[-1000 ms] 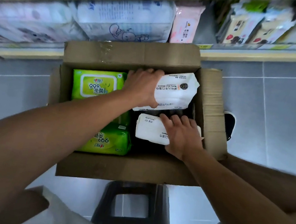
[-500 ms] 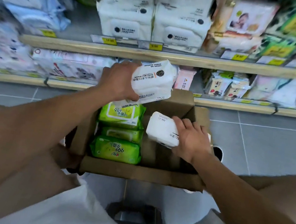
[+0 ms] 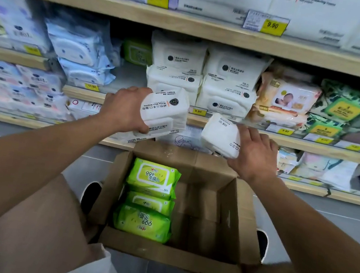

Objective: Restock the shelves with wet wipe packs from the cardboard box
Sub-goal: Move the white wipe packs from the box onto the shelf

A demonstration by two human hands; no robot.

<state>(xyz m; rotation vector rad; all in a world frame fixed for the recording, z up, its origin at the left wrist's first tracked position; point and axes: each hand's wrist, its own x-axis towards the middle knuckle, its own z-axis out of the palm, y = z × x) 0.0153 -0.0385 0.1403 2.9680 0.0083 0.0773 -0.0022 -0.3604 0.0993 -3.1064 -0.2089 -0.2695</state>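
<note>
Two white wet wipe packs are held above the cardboard box (image 3: 181, 258), one per hand. The left hand (image 3: 124, 109) is closed in a grip round the larger white pack (image 3: 166, 113); the right hand (image 3: 255, 154) is clasped on the smaller white pack (image 3: 220, 134). Below both grips, three green wet wipe packs (image 3: 149, 200) are stacked in the box's left half. Just beyond the grips, four matching white packs (image 3: 203, 76) are seen on the wooden shelf (image 3: 200, 122), in two stacks of two.

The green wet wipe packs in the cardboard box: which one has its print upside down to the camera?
The nearest green pack, at the bottom of the row in the cardboard box. Its "999" reads inverted, while the farthest green pack reads upright.
</note>
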